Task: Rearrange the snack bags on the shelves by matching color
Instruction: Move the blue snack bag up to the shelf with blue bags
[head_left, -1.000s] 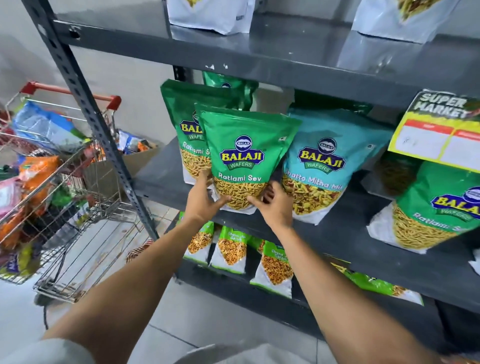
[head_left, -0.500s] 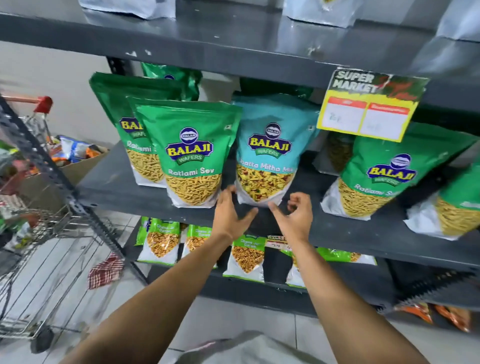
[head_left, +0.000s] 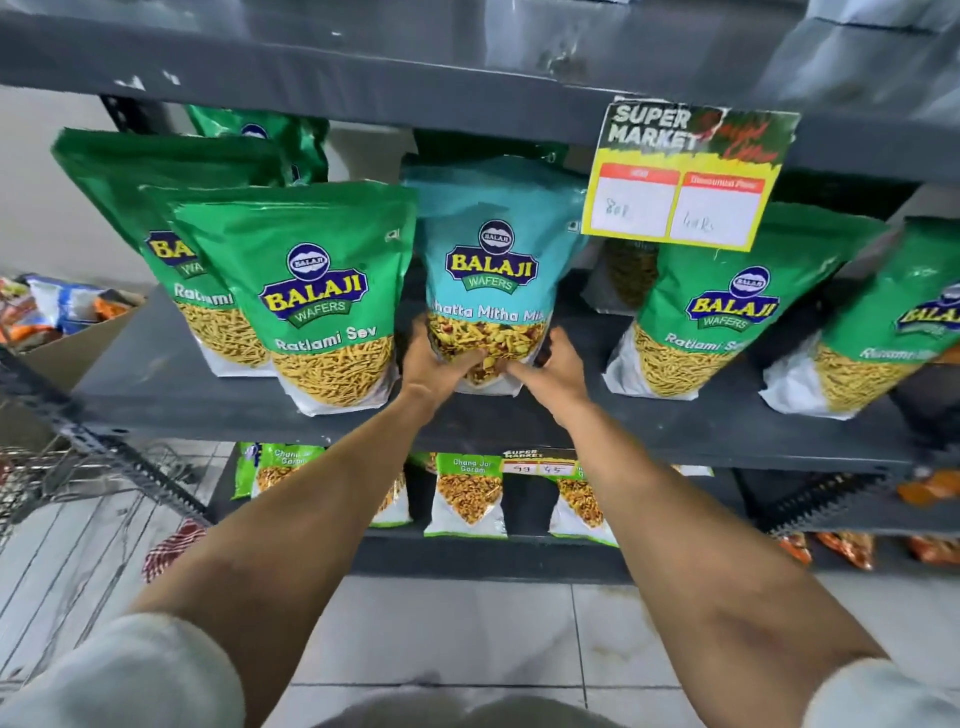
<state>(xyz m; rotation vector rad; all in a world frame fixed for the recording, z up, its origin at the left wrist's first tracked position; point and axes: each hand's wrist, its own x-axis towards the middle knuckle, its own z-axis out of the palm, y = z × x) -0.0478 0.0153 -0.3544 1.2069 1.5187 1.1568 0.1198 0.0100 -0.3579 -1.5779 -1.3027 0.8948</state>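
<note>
A teal Khatta Mitha Mix bag (head_left: 491, 244) stands upright on the dark middle shelf (head_left: 171, 384). My left hand (head_left: 434, 364) grips its lower left corner and my right hand (head_left: 553, 371) grips its lower right corner. To its left stands a green Ratlami Sev bag (head_left: 317, 291) with another green bag (head_left: 156, 208) behind it. Two more green Ratlami Sev bags stand to the right, one (head_left: 727, 306) near the middle and one (head_left: 883, 322) at the frame edge.
A yellow supermarket price card (head_left: 685, 176) hangs from the upper shelf edge. Small green Chana Jor Garam bags (head_left: 470, 493) line the lower shelf, orange packets (head_left: 852, 548) sit at the lower right. A wire cart (head_left: 57, 467) and a cardboard box of snacks (head_left: 62, 317) stand at left.
Both hands left the front green Ratlami Sev bag, moved right, and closed on the base of the teal bag. The view shifted to the right.
</note>
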